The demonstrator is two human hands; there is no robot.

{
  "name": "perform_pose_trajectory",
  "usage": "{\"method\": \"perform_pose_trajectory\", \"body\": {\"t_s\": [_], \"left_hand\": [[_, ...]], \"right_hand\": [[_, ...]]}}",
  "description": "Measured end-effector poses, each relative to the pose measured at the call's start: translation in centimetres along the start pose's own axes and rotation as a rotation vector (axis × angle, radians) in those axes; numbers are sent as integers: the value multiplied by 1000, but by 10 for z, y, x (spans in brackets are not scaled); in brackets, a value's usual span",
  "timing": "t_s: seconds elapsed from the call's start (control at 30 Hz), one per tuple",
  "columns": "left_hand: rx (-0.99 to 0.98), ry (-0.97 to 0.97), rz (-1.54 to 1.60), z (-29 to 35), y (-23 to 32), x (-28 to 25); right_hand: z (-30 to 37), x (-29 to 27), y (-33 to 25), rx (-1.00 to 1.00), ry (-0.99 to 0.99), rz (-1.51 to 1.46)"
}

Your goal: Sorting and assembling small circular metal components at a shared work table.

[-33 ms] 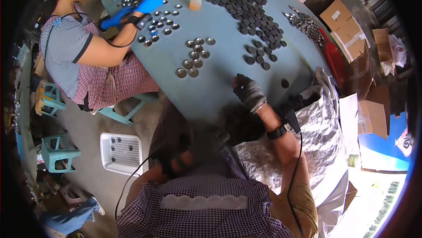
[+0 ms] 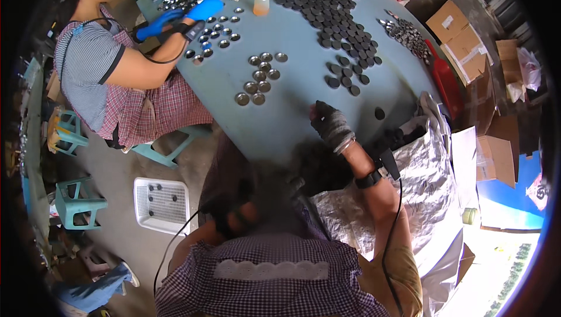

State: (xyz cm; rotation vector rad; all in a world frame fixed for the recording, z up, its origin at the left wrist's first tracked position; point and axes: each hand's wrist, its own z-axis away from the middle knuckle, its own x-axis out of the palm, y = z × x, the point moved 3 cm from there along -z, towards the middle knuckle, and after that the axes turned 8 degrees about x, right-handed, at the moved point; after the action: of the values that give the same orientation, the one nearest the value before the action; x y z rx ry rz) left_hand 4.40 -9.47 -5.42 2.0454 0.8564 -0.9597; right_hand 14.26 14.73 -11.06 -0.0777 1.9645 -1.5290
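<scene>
My right hand [image 2: 332, 125], in a grey glove with bare fingertips, rests at the table's near edge. Its fingers are curled in; what they hold, if anything, is hidden. One black round disc [image 2: 380, 113] lies to its right, and a small group of black discs [image 2: 346, 73] lies beyond it. Shallow round metal cups [image 2: 258, 78] sit to the left of that group. My left forearm [image 2: 239, 219] is bent in front of my checked apron. The left hand is lost in dark blur by the table edge, so its fingers do not show.
A large heap of black discs [image 2: 324, 4] covers the far table, near a nozzle bottle [image 2: 261, 4]. A co-worker in blue gloves [image 2: 204, 9] sits at left. A silvery sack [image 2: 409, 182] is at my right; a white basket [image 2: 162, 204] stands on the floor.
The co-worker's blue-gloved hand has shifted slightly to the right. My right hand stays curled in the same place on the table.
</scene>
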Motion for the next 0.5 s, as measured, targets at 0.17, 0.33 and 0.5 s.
{"method": "perform_pose_trajectory", "body": {"t_s": [0.17,0.33,0.5], "left_hand": [[-442,321,853,12,-37,-6],[-563,622,916,-6,-58,-34],[-478,551,565,-5,-68,-45]], "right_hand": [[16,13,-65,103,-183,-155],[36,23,-79,171,-517,-461],[40,31,-104,220,-629,-461]]}}
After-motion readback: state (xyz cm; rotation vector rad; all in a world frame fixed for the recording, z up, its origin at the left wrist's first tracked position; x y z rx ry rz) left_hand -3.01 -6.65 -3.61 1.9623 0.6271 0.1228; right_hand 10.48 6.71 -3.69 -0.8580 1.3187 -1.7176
